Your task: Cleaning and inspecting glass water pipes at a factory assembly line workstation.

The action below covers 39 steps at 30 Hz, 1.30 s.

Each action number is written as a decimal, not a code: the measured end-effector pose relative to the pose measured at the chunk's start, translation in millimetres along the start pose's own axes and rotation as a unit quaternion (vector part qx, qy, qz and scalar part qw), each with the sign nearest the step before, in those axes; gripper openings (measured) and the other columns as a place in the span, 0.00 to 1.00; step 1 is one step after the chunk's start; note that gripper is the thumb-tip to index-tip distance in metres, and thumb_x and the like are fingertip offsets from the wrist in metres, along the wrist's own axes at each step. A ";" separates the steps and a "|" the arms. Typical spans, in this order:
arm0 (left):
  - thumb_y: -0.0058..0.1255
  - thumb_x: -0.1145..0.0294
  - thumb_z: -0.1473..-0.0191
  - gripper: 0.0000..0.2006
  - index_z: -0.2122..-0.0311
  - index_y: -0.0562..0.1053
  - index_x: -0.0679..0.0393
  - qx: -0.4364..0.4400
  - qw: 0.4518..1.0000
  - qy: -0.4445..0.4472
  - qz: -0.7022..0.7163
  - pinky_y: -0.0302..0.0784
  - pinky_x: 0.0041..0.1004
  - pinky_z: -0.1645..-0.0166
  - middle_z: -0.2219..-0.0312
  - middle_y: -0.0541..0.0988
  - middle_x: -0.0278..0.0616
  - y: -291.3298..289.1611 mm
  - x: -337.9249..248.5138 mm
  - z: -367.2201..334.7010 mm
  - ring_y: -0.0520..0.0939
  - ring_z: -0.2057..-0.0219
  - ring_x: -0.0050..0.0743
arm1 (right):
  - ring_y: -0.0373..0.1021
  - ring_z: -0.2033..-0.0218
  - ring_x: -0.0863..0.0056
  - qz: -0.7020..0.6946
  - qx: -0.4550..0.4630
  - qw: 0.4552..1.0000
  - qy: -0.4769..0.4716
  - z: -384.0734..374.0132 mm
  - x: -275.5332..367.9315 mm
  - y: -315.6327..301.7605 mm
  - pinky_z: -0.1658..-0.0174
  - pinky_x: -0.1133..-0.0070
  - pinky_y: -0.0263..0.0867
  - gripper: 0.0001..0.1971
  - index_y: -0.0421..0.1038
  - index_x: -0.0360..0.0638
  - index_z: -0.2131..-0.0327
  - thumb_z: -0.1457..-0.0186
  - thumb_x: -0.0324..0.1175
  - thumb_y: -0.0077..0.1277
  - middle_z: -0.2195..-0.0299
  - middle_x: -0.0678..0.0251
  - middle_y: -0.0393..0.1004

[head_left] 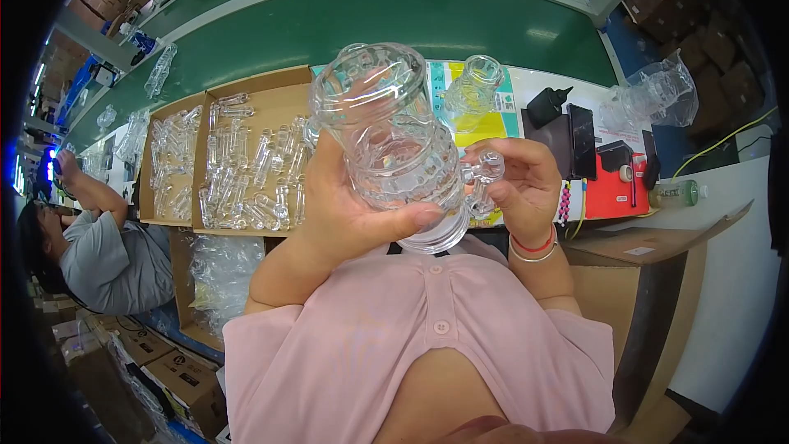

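Note:
My left hand (355, 218) is wrapped round a large clear vessel (403, 166) with a wide flared rim and a knobbly, ringed body. The vessel tilts, its wide mouth toward the far left and its round base toward me. At its right side sits a small clear knobbed piece (486, 171), which my right hand (530, 182) pinches between thumb and fingers. The piece touches the vessel wall; whether it is fixed there I cannot tell. Beyond my right hand, another clear vessel (475, 86) stands on a coloured printed sheet (507, 119).
Cardboard trays (265, 86) of clear small parts lie to the left. On the right are a black dropper bottle (548, 105), a phone (582, 141), a red pad (612, 194), a bagged clear vessel (655, 92) and an open carton (604, 279). A co-worker (107, 259) sits at far left.

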<state>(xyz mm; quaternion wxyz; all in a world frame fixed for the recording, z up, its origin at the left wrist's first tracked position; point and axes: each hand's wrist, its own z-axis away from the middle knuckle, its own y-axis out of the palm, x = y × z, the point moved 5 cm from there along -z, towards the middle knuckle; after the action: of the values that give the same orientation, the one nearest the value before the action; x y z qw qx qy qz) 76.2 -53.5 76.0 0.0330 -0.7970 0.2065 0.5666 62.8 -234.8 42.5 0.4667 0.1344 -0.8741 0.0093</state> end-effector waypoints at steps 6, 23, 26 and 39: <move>0.67 0.66 0.70 0.42 0.48 0.57 0.66 -0.027 0.998 0.001 -0.060 0.70 0.27 0.55 0.57 0.69 0.45 -6.6 1.3 3.3 0.73 0.58 0.29 | 0.68 0.61 0.65 0.026 -0.008 1.000 0.002 5.2 -1.9 1.3 0.56 0.72 0.64 0.22 0.60 0.35 0.57 0.55 0.31 0.56 0.62 0.53 0.69; 0.64 0.64 0.65 0.40 0.48 0.57 0.69 -0.021 0.995 -0.094 0.022 0.67 0.29 0.51 0.54 0.65 0.46 -15.5 17.6 10.0 0.70 0.54 0.31 | 0.65 0.54 0.60 0.130 0.083 0.988 0.019 -11.9 0.0 14.0 0.49 0.70 0.58 0.35 0.56 0.32 0.51 0.53 0.53 0.49 0.57 0.53 0.67; 0.63 0.62 0.64 0.41 0.47 0.56 0.69 -0.012 0.993 -0.115 -0.022 0.65 0.30 0.49 0.52 0.61 0.46 -18.8 43.6 20.1 0.66 0.52 0.31 | 0.59 0.50 0.63 -0.034 0.010 0.997 0.069 -21.3 -6.5 31.5 0.45 0.70 0.50 0.41 0.47 0.33 0.46 0.50 0.63 0.36 0.53 0.51 0.61; 0.67 0.58 0.70 0.51 0.44 0.47 0.60 -0.005 0.931 -0.241 0.273 0.62 0.36 0.46 0.50 0.62 0.47 -4.9 74.4 62.6 0.66 0.49 0.38 | 0.55 0.47 0.65 -0.089 0.021 0.988 0.127 -11.0 -20.8 39.7 0.43 0.70 0.48 0.27 0.48 0.31 0.48 0.42 0.45 0.33 0.50 0.51 0.56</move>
<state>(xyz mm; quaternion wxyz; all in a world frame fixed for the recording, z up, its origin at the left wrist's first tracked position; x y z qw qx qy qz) 42.5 -52.8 -15.4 -0.0782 -0.5492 0.3996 0.7298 73.1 -190.3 35.9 0.5699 0.2191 -0.7920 0.0031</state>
